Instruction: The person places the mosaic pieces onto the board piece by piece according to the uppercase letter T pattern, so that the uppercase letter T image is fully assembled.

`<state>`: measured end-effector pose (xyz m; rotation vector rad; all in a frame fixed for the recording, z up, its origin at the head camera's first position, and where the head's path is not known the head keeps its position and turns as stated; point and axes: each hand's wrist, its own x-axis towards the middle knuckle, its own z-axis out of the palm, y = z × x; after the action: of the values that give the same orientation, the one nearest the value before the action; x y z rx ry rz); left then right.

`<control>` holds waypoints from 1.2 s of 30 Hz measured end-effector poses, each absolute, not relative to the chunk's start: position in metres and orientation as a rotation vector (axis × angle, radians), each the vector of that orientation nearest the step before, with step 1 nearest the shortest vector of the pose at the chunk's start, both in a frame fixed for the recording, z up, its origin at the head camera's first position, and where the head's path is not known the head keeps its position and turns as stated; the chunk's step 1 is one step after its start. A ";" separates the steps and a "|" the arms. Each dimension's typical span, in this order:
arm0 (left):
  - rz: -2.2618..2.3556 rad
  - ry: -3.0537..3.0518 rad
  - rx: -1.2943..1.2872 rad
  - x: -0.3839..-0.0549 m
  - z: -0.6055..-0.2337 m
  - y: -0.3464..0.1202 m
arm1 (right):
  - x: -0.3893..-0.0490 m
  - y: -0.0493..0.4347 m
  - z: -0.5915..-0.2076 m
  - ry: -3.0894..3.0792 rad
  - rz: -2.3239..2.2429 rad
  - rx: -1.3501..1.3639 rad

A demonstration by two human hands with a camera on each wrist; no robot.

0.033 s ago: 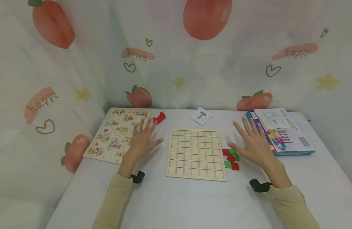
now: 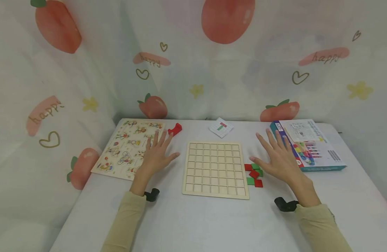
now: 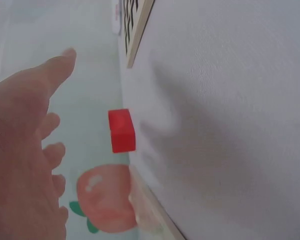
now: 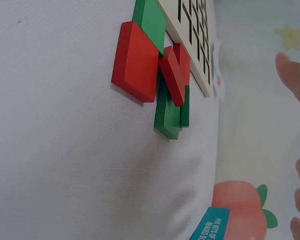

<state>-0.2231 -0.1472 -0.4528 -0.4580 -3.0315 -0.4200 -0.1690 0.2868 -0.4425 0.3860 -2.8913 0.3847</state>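
My left hand (image 2: 155, 159) hovers with its fingers spread beside a wooden picture board (image 2: 118, 167), its fingertips overlapping the board's right edge in the head view. Just past those fingertips lies a small red block with a curved dip (image 2: 175, 130). Between the hands sits a square wooden grid board (image 2: 216, 170) with bare cells. My right hand (image 2: 281, 166), fingers also spread and holding nothing, is just right of several red and green square tiles. One red tile (image 4: 136, 65) and a green tile (image 4: 150, 22) touch near the grid's edge; another red tile (image 4: 174, 76) leans on others.
A small white card (image 2: 221, 127) with a red and green pattern lies behind the grid board. At the back right rests a flat colourful box (image 2: 322, 154). A printed curtain (image 2: 193, 70) rises directly behind the white table (image 2: 209, 224).
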 end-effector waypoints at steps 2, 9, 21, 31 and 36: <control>-0.410 -3.033 -0.462 -0.223 -0.453 -0.147 | -0.168 0.287 -0.442 -2.888 0.389 0.383; -0.387 -3.033 -0.485 -0.222 -0.456 -0.147 | -0.169 0.289 -0.440 -2.872 0.391 0.388; -0.384 -3.144 -0.556 -0.222 -0.459 -0.142 | -0.165 0.296 -0.440 -2.873 0.392 0.374; -0.585 -3.272 -0.700 -0.222 -0.463 -0.133 | -0.167 0.295 -0.442 -2.966 0.650 0.374; -0.747 -3.306 -0.784 -0.221 -0.468 -0.130 | -0.168 0.296 -0.448 -2.997 0.771 0.398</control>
<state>-0.2214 -0.1298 -0.4677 -0.7839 -3.3062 -0.7473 -0.1685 0.2963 -0.4479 0.3981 -2.9969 0.7706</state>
